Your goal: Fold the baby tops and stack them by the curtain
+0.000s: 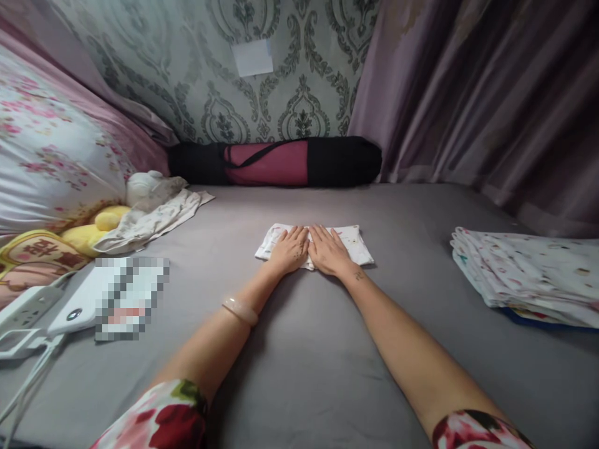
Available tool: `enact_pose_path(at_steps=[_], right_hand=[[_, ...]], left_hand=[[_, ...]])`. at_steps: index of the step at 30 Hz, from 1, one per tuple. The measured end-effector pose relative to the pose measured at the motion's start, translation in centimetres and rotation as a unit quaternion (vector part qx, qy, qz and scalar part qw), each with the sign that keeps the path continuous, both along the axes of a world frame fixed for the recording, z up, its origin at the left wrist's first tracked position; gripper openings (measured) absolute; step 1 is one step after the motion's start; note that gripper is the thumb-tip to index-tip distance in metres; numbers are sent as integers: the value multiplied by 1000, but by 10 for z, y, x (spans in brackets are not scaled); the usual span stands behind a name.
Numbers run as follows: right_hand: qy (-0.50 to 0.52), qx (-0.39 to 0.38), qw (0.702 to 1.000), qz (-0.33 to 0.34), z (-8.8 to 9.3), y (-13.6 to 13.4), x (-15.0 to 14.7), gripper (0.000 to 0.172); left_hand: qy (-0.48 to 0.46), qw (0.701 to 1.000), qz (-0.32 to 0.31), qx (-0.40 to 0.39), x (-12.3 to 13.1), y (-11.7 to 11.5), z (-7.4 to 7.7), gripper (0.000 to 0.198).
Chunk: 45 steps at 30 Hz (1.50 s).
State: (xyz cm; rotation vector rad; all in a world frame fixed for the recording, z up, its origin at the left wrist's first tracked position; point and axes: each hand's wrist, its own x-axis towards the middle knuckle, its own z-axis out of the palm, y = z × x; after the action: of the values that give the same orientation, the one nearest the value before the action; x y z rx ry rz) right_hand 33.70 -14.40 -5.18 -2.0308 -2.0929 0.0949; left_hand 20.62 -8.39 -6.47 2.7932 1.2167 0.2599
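A small folded white cloth (358, 243) with coloured specks lies flat on the grey sheet, straight ahead of me. On its left half rests my left hand (291, 249), palm down with fingers stretched out. My right hand (327, 249) presses flat beside it, so the two hands meet near the cloth's middle. Both hands hide the central part of the cloth. Neither hand grips it. A pale bangle (240, 311) circles my left forearm.
A stack of folded printed cloths (533, 271) sits at the right. Along the wall lies a black and maroon long bag (266, 163). At left are a crumpled cloth (154, 221), yellow plush toys (88, 237), a power strip (30, 308) with cables and a white device (87, 299).
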Motion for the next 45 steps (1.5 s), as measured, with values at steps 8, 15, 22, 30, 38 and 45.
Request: enact_pose_path(at_steps=[8,15,22,30,38,45], right_hand=[[-9,42,998,-43,14,-7,8,57],[10,-1,998,-59,2,-10,12,57],[23,-20,998,-60,5,-9,16,59],[-26,-8,988,-152,3,-10,52,61],[-32,3,987,-155,3,-11,55,63],[-19,-75,988,-135,7,-9,56,64]], left_hand=[[-121,990,-14,65,-7,-6,17,55],[-20,998,-35,-43,-2,-3,10,56],[-38,999,-25,-13,-6,-7,16,55],[-55,994,94,25,-24,10,8,56],[-91,990,108,9,-33,18,7,50],[-126,986,108,-29,-53,30,3,48]])
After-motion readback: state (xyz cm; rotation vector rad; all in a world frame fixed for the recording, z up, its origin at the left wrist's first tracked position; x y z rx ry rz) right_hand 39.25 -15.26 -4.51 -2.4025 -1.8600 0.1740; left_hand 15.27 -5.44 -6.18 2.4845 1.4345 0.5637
